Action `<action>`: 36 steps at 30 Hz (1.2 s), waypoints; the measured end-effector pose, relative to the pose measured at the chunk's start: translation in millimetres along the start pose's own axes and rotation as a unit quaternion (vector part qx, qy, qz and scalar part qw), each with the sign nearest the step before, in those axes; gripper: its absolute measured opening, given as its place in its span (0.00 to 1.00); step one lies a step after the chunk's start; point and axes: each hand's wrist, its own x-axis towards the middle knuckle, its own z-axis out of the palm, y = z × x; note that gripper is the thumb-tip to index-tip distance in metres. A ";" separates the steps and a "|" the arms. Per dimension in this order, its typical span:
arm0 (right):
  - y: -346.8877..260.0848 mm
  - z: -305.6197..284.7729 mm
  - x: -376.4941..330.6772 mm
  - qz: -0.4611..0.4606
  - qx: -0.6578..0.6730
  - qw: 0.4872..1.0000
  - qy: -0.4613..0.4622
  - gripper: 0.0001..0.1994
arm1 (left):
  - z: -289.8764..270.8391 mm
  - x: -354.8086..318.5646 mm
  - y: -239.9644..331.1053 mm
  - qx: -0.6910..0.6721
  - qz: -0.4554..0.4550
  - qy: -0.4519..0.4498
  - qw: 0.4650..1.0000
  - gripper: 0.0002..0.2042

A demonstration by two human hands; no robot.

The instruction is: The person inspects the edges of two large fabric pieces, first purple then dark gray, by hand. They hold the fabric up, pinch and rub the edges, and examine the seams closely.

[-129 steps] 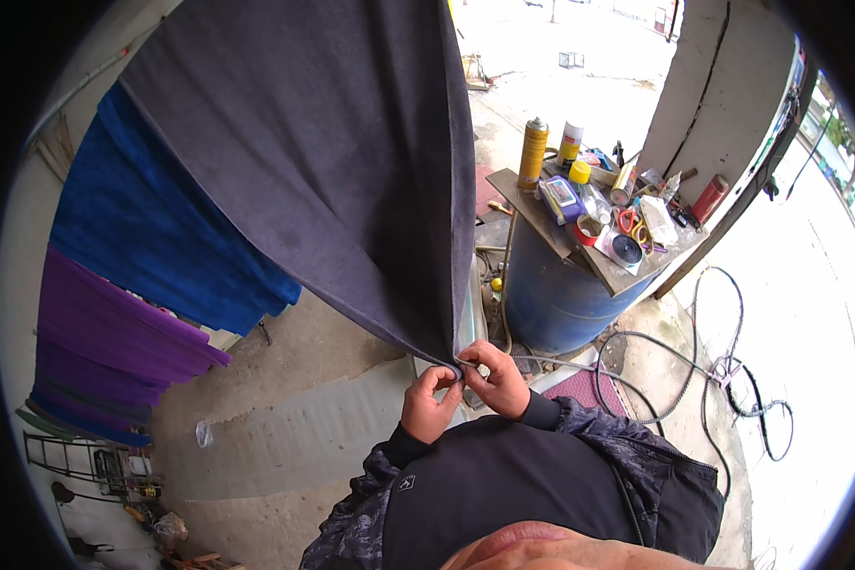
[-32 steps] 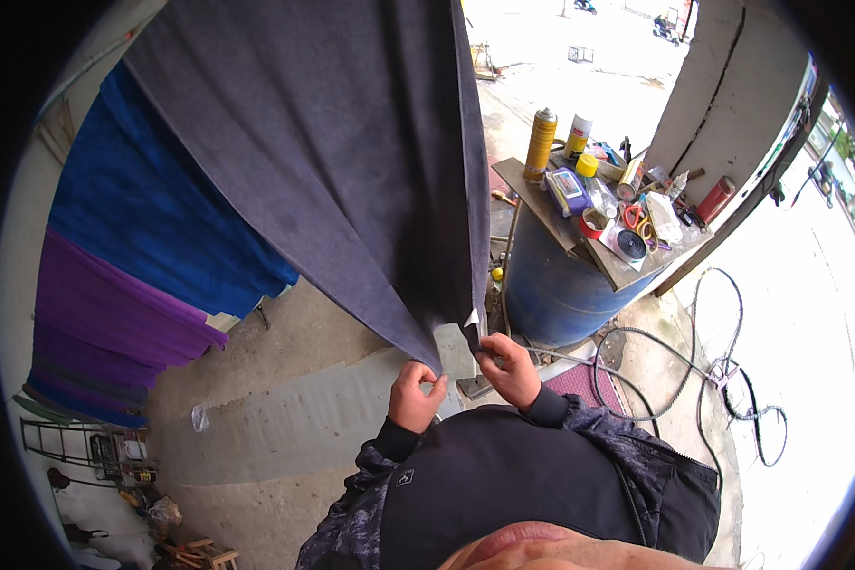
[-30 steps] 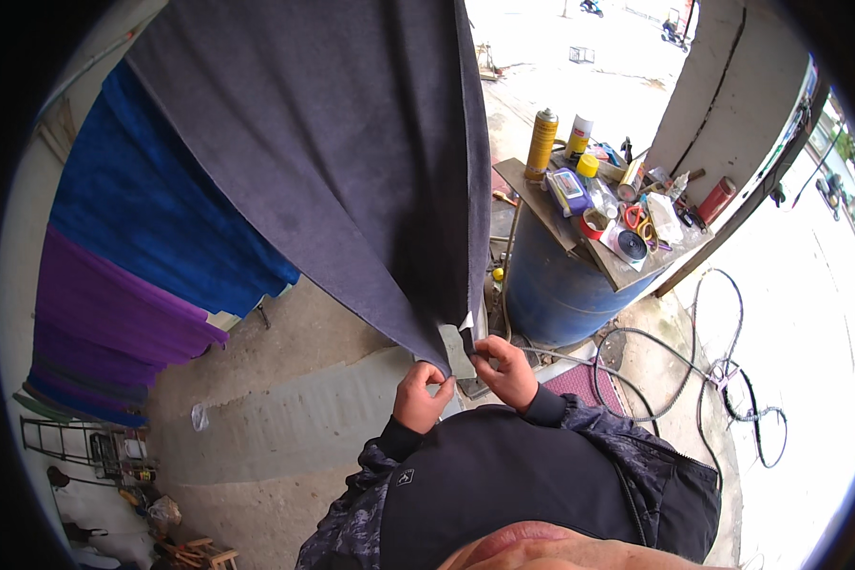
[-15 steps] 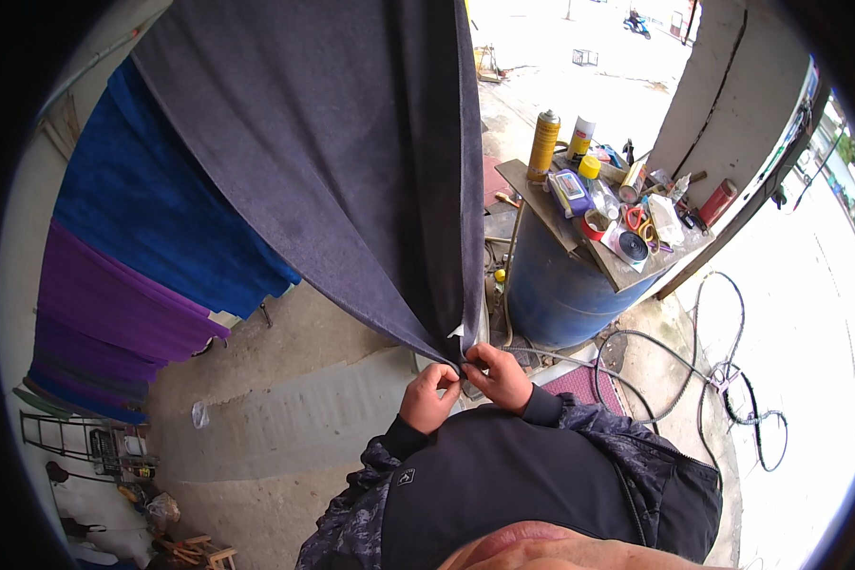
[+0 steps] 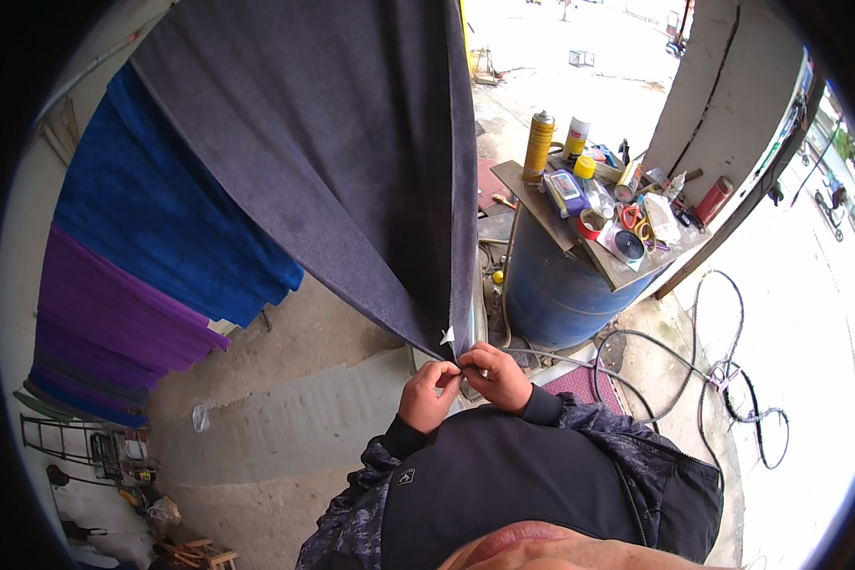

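Step in hand looks like bringing two edges of the grey cloth [image 5: 323, 142] together — left hand [image 5: 427, 397] and right hand [image 5: 500, 378] nearly touch, fingertips pinched narrow on its lower end. Cloth hangs in front of the person, white tag [image 5: 447, 335] just above the grip. Next move likely calls for firm pinches and aligned edges. Containers: blue drum [image 5: 553, 294] under a board [image 5: 540, 204] — contents hidden. Yellow spray can [image 5: 539, 147] upright on the board, contents can't be told.
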 end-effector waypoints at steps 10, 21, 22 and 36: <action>1.3 1.1 -6.5 0.137 0.045 0.990 0.001 0.08 | 2.1 -2.8 -6.4 -0.041 -0.035 -0.032 0.998 0.08; 10.7 4.3 -4.3 0.010 0.023 0.999 0.022 0.06 | 2.8 -2.0 -4.1 -0.040 -0.057 -0.030 0.997 0.11; 10.8 4.2 -4.6 0.019 0.026 0.999 0.018 0.07 | 2.6 -1.8 -3.7 -0.040 -0.061 -0.032 0.997 0.12; 3.1 0.0 -6.6 0.164 0.072 0.984 -0.002 0.06 | 4.3 -2.1 -5.6 -0.081 -0.076 -0.040 0.993 0.14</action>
